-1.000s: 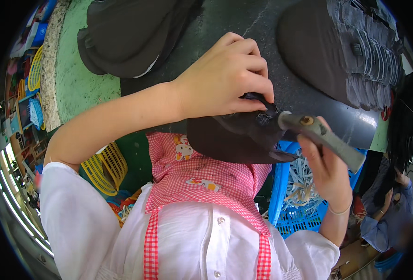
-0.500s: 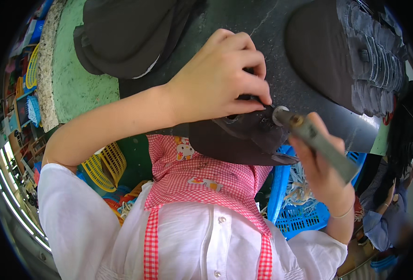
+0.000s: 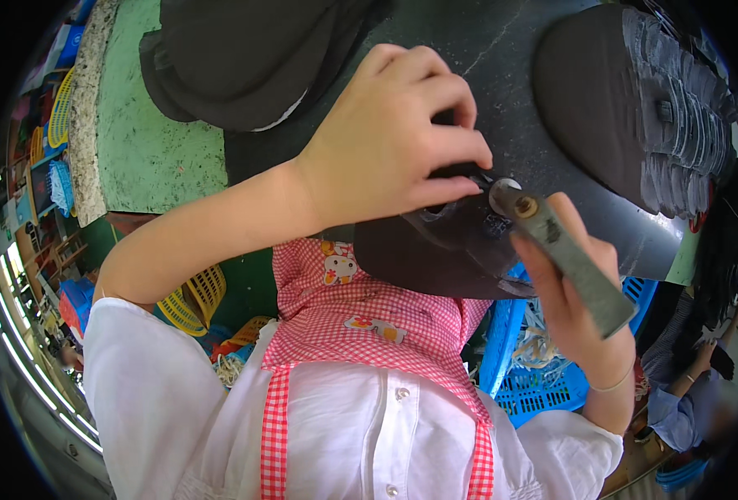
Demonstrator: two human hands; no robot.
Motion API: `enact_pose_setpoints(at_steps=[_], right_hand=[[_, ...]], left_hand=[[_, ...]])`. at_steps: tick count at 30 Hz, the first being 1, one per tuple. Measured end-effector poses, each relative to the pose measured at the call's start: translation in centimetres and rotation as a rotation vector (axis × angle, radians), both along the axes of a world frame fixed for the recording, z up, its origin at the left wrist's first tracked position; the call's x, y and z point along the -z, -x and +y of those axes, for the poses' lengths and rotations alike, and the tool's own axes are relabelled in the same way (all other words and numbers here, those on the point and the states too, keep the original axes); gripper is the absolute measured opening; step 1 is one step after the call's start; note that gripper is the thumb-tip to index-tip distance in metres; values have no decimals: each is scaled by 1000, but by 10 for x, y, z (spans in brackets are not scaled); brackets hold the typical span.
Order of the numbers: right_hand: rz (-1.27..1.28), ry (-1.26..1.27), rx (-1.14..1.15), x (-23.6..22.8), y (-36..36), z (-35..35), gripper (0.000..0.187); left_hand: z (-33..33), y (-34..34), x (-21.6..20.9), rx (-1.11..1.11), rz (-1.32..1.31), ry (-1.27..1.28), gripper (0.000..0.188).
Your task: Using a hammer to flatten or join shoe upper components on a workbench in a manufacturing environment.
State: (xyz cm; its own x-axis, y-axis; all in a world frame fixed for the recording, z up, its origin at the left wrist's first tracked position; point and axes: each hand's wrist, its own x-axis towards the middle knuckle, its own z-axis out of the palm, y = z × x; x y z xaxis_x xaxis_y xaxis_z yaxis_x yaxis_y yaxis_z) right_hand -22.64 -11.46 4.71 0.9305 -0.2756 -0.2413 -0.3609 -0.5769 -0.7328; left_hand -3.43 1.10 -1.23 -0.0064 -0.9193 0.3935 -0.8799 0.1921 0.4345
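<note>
My right hand grips a hammer, its long grey head slanting across the hand and its round face against or just above the edge of a dark, curved material piece. That piece lies at the near side of the dark work surface and hangs over its edge toward my apron. My left hand is closed over the piece's upper edge, thumb and fingertips pinching it close beside the hammer's face. The part under those fingers is hidden.
A stack of dark pieces lies at the far left, and overlapping dark pieces fan out at the right. A blue basket with pale scraps stands below the table edge. A yellow basket is at lower left. Another person is at the far right.
The whole view has shifted slightly, so the stacks sit a little farther right. The hammer's face stays beside my left fingertips, its head turned slightly. Both hands keep their holds.
</note>
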Motion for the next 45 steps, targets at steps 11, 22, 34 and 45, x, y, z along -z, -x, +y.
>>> enact_pose_setpoints(at_steps=[11,22,34,45], right_hand=[[-170,-81,52,0,-8,5,7],[-240,-65,56,6,-3,2,9],[-219,11,2,8,-6,6,9],[-164,65,-32,0,-11,-4,11]], left_hand=[[10,7,0,-182,16,-48,22],[21,27,0,-329,31,-48,17],[21,39,8,-308,118,-17,15],[23,57,5,-286,-25,-34,31]])
